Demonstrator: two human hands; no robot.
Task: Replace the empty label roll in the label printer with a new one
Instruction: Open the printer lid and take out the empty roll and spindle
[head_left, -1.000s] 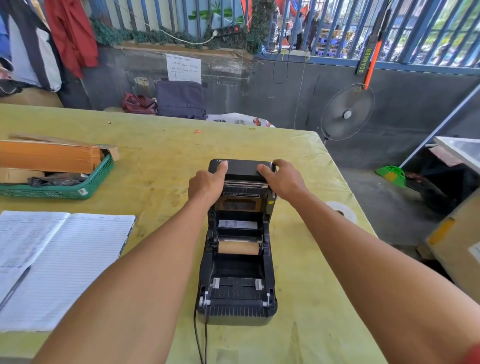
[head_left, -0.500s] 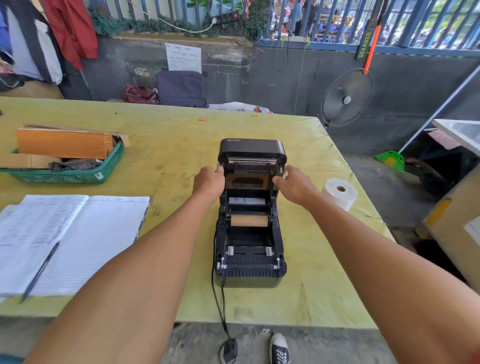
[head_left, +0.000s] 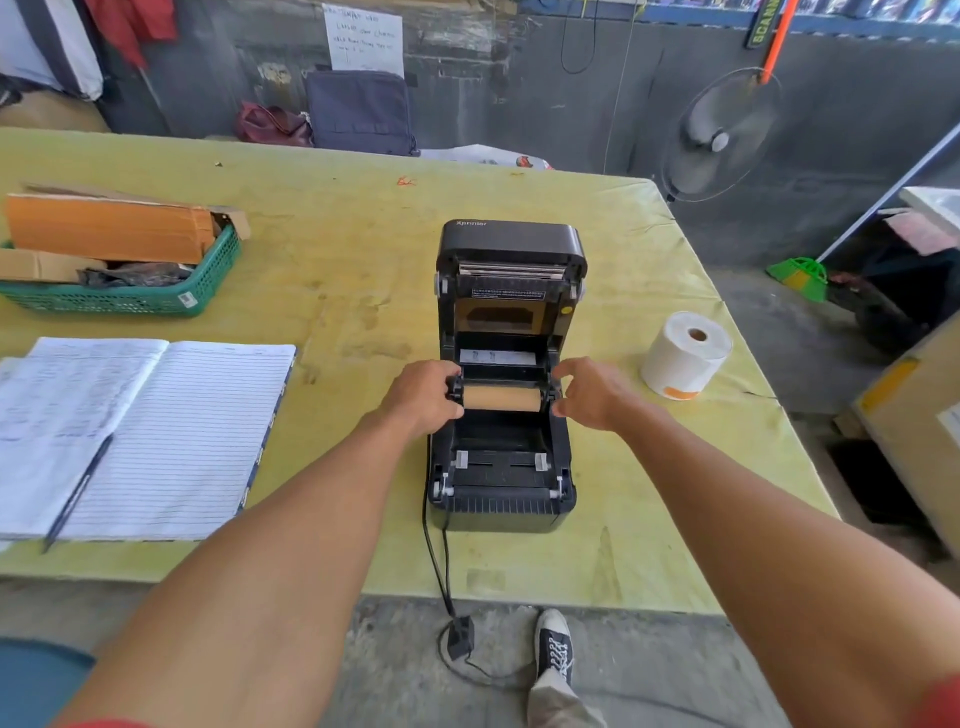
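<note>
- Both bare forearms reached forward over the yellow-green table (head_left: 332, 249) toward the black label printer (head_left: 503, 470), whose lid (head_left: 511, 244) stood open and upright at the far end.
- The left hand (head_left: 422, 396) curled its fingers against the left end of the empty cardboard core (head_left: 501, 399), which sat crosswise on its holder inside the printer's bay; the thumb pressed the printer's left wall.
- The right hand (head_left: 589, 392) mirrored it at the core's right end, forefinger and thumb pinched close on the holder there; whether they actually gripped it could not be told.
- The core was a bare tan tube, matte and smooth, against ribbed black plastic.
- The new label roll (head_left: 685, 356), a fat white cylinder with a brown core hole, stood on end on the table to the printer's right, well apart from both hands.
- An open lined notebook (head_left: 171, 436) with a pen (head_left: 78, 491) across it lay to the left; beyond it sat a green mesh basket (head_left: 156, 301) holding cardboard.
- The printer's black cable (head_left: 436, 561) trailed off the near table edge to the concrete floor.
</note>
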